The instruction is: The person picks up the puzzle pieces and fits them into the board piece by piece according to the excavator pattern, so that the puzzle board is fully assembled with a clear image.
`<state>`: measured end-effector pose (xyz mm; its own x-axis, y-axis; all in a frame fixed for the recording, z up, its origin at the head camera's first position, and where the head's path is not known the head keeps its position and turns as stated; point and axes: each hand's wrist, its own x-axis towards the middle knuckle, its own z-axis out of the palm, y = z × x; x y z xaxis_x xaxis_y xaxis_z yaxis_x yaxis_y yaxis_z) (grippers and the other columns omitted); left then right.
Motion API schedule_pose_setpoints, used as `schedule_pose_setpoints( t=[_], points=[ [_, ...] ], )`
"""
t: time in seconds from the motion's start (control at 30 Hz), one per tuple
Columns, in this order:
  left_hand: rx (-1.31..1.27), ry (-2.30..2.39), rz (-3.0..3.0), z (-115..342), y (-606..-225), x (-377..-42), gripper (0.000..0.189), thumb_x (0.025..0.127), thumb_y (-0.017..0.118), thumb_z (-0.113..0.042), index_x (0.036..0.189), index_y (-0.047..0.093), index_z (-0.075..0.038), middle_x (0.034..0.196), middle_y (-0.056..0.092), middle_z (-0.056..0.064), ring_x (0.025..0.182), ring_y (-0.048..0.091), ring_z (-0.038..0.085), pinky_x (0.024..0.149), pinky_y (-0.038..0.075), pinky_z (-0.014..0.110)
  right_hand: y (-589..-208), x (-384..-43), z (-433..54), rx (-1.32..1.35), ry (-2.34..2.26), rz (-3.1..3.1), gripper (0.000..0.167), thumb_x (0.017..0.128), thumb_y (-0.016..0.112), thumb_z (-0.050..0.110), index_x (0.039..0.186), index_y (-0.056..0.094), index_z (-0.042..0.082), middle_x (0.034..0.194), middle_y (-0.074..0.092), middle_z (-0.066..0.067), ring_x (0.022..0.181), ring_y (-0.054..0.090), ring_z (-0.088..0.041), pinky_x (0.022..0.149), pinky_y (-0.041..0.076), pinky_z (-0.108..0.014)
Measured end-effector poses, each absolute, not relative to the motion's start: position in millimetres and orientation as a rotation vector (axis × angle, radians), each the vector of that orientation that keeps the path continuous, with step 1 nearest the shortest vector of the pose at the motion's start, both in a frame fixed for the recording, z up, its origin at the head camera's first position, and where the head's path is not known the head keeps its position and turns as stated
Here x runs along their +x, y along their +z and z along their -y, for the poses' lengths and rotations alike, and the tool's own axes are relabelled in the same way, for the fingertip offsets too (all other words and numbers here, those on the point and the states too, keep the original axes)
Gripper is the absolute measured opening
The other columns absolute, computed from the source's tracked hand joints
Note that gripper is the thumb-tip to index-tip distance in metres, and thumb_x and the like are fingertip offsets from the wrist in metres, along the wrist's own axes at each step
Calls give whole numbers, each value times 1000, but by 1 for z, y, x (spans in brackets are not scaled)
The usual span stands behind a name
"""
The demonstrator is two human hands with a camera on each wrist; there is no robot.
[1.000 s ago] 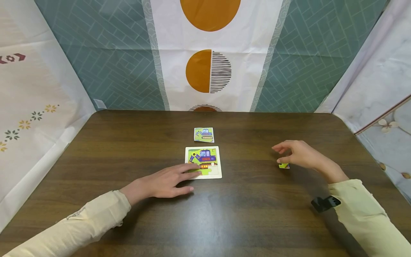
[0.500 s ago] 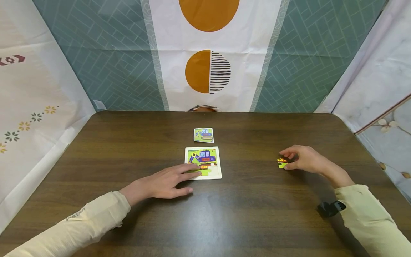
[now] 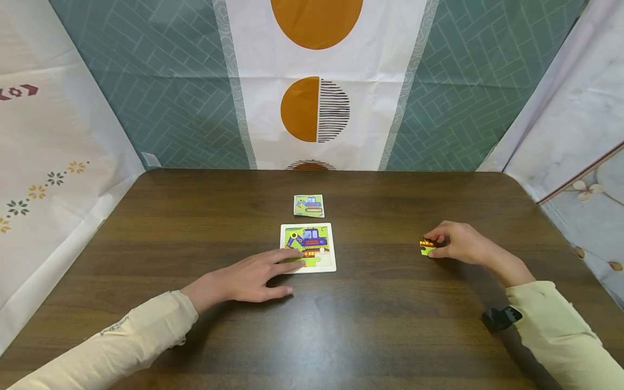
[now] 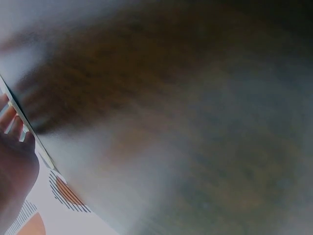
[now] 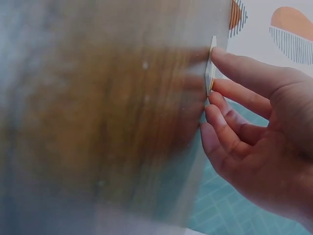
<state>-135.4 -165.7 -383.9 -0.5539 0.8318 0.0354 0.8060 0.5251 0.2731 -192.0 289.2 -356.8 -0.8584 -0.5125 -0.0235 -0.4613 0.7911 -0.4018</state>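
Note:
In the head view a jigsaw puzzle board [image 3: 333,252] with a white frame lies mid-table. It shows a purple excavator on green, and its lower right part is bare white. My left hand [image 3: 253,275] rests on the board's left side with fingers stretched out, hiding part of it. Off to the right, my right hand [image 3: 460,244] pinches a small green puzzle piece [image 3: 426,251] with an orange-red strip between thumb and forefinger. Seen edge-on in the right wrist view, the puzzle piece [image 5: 210,73] is at the tabletop. The left wrist view catches only part of my left hand [image 4: 17,161].
A small picture card [image 3: 309,206] of the same excavator lies just behind the board. The brown wooden table [image 3: 361,325] runs back to a patterned cloth [image 3: 195,108]. Pale cloth hangs at both sides.
My right hand has come down beside the puzzle piece and taken it between thumb and forefinger, drawing back slightly to the right. My left hand has stayed on the board.

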Motion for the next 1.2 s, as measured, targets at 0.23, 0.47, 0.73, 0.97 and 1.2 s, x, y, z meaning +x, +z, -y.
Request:
schedule_pose_setpoints(
  t=[0.23,0.47,0.73,0.97,1.2],
  points=[
    [1442,398,-2654,165,-384,-135,57,98,54,-40,143,48,-6,149,39,7,135,37,23,107,36,41,-357,-188,-290,-832,-551,-2840,42,78,81,14,108,68,-11,95,62,-10,82,61,-22,69,52,-36],
    [1442,402,-2661,164,-382,-136,57,97,55,-41,142,49,-6,148,39,7,134,38,22,107,36,40,-357,-185,-292,-863,-587,-2843,39,78,80,7,109,67,-12,95,62,-9,80,58,-19,69,51,-36],
    [1431,395,-2663,164,-384,-132,57,98,53,-42,143,48,-7,148,39,6,135,38,23,107,36,40,-359,-185,-291,-876,-575,-2850,34,79,78,8,107,67,-9,88,58,-2,78,54,-16,69,47,-36],
    [1414,391,-2670,164,-385,-132,57,97,54,-42,142,49,-7,148,39,6,134,38,23,107,35,40,-360,-183,-288,-918,-573,-2900,35,80,78,9,108,67,-8,87,60,-1,77,55,-16,68,48,-37],
    [1417,388,-2678,164,-384,-132,56,98,53,-41,142,50,-7,148,40,6,134,38,23,107,35,41,-355,-180,-270,-905,-610,-2905,37,80,79,16,107,69,-7,85,60,2,74,53,-14,64,44,-31]
  ],
)
